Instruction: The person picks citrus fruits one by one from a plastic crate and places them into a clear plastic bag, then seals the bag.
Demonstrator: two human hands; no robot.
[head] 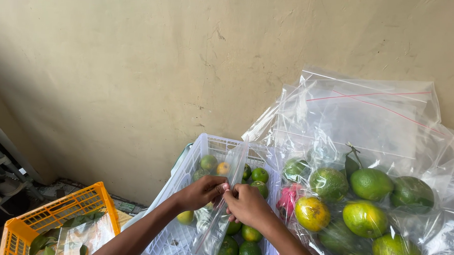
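My left hand [200, 191] and my right hand [248, 203] meet over a white plastic crate [193, 156]. Both pinch the top edge of a clear zip bag [219, 217] that hangs down into the crate, with a few small fruits inside it. The crate holds several small green and yellow citrus fruits [259, 175]. Fingertips of both hands touch at the bag's seal strip.
Right of the crate lie clear zip bags [368, 122] filled with larger green and yellow citrus fruits [371, 184]. An orange plastic crate [58, 212] with green leaves and plastic stands at the lower left. A beige wall [138, 64] rises behind everything.
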